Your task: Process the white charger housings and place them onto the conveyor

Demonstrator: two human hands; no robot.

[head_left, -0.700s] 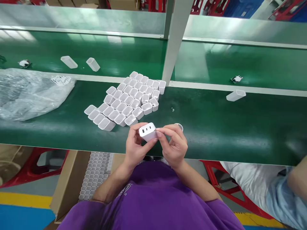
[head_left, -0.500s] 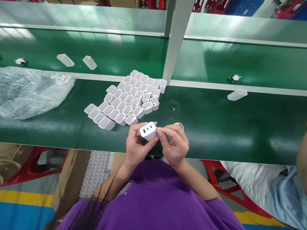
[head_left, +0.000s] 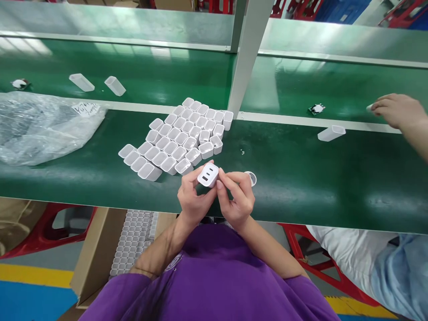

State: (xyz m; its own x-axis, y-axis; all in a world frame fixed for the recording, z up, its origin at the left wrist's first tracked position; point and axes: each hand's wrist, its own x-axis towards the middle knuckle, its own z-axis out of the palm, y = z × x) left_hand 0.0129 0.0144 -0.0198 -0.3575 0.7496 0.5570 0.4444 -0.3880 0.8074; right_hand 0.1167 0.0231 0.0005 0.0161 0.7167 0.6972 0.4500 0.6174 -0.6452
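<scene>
A white USB charger (head_left: 208, 175) with three dark ports in its end face is held over the near edge of the green bench. My left hand (head_left: 195, 194) is closed round its body, port face tilted up. At the charger's right edge, the thumb and forefinger of my right hand (head_left: 236, 196) pinch together. Whatever is between those fingertips, if anything, is too small to make out. A white ring (head_left: 254, 179) lies partly behind my right hand. Beyond my left hand, several open white charger shells (head_left: 174, 133) stand grouped on the bench.
A clear plastic bag (head_left: 47, 129) lies left. Loose shells (head_left: 82, 83) and a small circuit board (head_left: 316, 109) are on the far green belt (head_left: 174, 76). A post (head_left: 247, 58) rises behind the shells. A co-worker's hand (head_left: 397, 109) reaches in from the right. A carton (head_left: 93, 249) stands below left.
The charger has turned in my left hand and risen slightly; my right hand moved left with it. Items on the far belt shifted left. A co-worker's hand holding a white piece appeared at right.
</scene>
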